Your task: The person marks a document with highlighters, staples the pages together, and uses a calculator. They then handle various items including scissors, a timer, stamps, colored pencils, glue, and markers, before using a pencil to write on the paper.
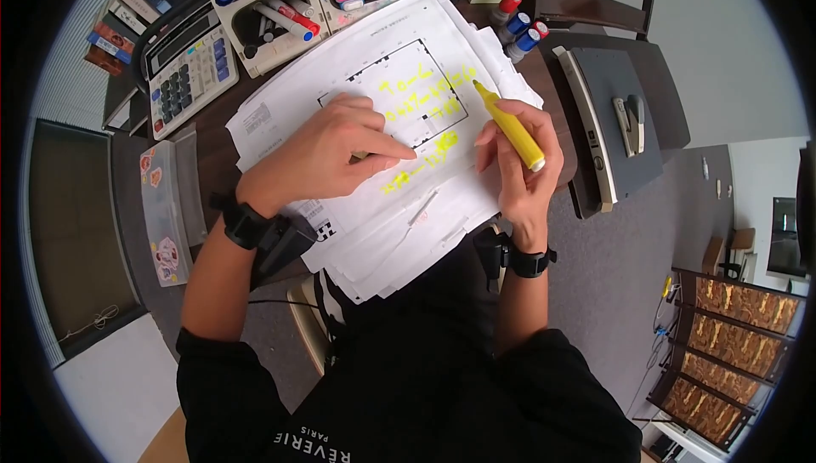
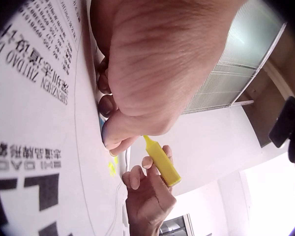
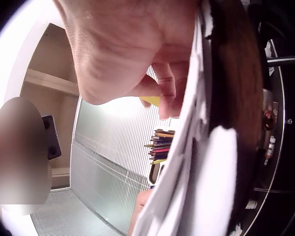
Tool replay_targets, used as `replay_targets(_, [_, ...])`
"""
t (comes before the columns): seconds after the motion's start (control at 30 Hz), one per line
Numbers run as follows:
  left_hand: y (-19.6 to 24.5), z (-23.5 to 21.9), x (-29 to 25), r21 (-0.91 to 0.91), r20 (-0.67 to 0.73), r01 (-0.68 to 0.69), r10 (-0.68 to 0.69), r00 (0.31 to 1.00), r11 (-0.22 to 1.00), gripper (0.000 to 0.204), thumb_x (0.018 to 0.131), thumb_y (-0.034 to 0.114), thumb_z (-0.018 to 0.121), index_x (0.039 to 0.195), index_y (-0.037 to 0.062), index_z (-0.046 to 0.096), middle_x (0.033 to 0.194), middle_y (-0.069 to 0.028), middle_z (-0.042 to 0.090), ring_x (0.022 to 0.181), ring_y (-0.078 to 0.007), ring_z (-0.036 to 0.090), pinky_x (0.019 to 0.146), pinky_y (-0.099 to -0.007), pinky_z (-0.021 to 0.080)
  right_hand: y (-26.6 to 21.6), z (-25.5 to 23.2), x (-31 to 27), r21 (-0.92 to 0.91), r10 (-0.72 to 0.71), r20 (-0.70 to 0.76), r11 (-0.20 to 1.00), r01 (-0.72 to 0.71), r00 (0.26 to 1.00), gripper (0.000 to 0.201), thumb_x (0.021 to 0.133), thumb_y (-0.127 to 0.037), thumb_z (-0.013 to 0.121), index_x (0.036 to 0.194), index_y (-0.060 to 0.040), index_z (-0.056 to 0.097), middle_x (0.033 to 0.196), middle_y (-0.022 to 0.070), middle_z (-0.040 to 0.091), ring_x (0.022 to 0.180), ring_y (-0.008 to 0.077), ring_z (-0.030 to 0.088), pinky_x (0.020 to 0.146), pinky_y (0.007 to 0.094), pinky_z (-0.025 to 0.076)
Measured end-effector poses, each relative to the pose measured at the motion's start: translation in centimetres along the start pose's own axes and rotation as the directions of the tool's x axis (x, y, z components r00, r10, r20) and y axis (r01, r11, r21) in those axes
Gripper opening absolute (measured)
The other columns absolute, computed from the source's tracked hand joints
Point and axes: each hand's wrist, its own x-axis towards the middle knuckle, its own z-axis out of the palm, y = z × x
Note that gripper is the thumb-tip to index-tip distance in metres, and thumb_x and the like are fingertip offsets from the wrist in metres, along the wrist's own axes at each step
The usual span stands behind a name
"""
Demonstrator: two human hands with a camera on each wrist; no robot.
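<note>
The person's right hand point(image 1: 517, 181) is pinching a yellow highlighter point(image 1: 512, 130) over the printed floor plan point(image 1: 367, 87), its long axis slanting, nib pointing forward and leftward, butt end facing back and right. The left hand point(image 1: 327, 153) is resting loosely there, index finger stretching out, gripping nothing I can see.

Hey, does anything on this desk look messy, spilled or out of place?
Yes, mildly: the paper stack looks askew, its lower edges fanned out and misaligned rather than squared up. I see no spill.
</note>
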Motion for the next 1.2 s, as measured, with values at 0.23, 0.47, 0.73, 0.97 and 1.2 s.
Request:
replay_targets(0.23, [0.1, -0.1, 0.0, 0.000, 0.002, 0.013, -0.013, 1.000, 1.000, 0.025, 0.081, 0.005, 0.075, 0.104, 0.0128, 0.080, 0.067, -0.0035, 0.052, 0.073, -0.0206, 0.047, 0.080, -0.0337, 0.042, 0.1, -0.3, 0.1, -0.018, -0.038, 0.069, 0.999, 0.039, 0.997, 0.026, 0.098, -0.003, 0.055, 0.124, 0.0025, 0.056, 0.089, 0.0128, 0.068, 0.065, 0.0129, 0.062, 0.060, 0.0238, 0.048])
replay_targets(0.47, [0.1, -0.1, 0.0, 0.007, 0.011, 0.002, -0.002, 1.000, 1.000, 0.025, 0.081, 0.006, 0.075, 0.105, 0.0129, 0.080, 0.068, -0.0031, 0.052, 0.073, -0.0202, 0.047, 0.078, -0.0338, 0.042, -0.4, 0.2, -0.3, 0.038, 0.100, -0.106, 0.995, -0.096, 0.989, 0.024, 0.094, -0.003, 0.070, 0.116, 0.0034, 0.065, 0.088, 0.0083, 0.069, 0.066, 0.0087, 0.061, 0.056, 0.0214, 0.048])
replay_targets(0.73, [0.1, -0.1, 0.0, 0.014, 0.010, -0.004, 0.004, 1.000, 1.000, 0.026, 0.081, 0.005, 0.075, 0.105, 0.0131, 0.080, 0.068, -0.0028, 0.054, 0.074, -0.0199, 0.047, 0.077, -0.0338, 0.041, 0.4, -0.1, -0.6, 0.094, 0.073, -0.101, 0.993, -0.064, 0.992, 0.023, 0.090, -0.004, 0.076, 0.109, 0.0066, 0.069, 0.106, 0.0125, 0.072, 0.083, 0.0114, 0.067, 0.073, 0.0251, 0.055])
replay_targets(0.97, [0.1, -0.2, 0.0, 0.013, -0.004, 0.000, 0.000, 1.000, 1.000, 0.025, 0.081, 0.005, 0.075, 0.104, 0.0126, 0.080, 0.068, -0.0030, 0.053, 0.074, -0.0201, 0.047, 0.077, -0.0338, 0.042, 1.0, -0.6, -0.8, 0.138, 0.066, -0.045, 0.989, -0.059, 0.997, 0.024, 0.090, -0.007, 0.076, 0.108, 0.0072, 0.067, 0.110, 0.0134, 0.072, 0.080, 0.0110, 0.065, 0.073, 0.0252, 0.054])
replay_targets(1.2, [0.0, 0.1, -0.1, 0.013, -0.011, -0.013, 0.013, 1.000, 1.000, 0.024, 0.080, 0.005, 0.075, 0.103, 0.0123, 0.080, 0.069, -0.0027, 0.054, 0.073, -0.0205, 0.048, 0.078, -0.0339, 0.042, 0.4, 0.1, -0.2, 0.159, 0.106, -0.035, 0.982, -0.099, 0.994, 0.024, 0.097, -0.011, 0.068, 0.115, 0.0043, 0.061, 0.092, 0.0093, 0.070, 0.067, 0.0096, 0.059, 0.061, 0.0231, 0.049])
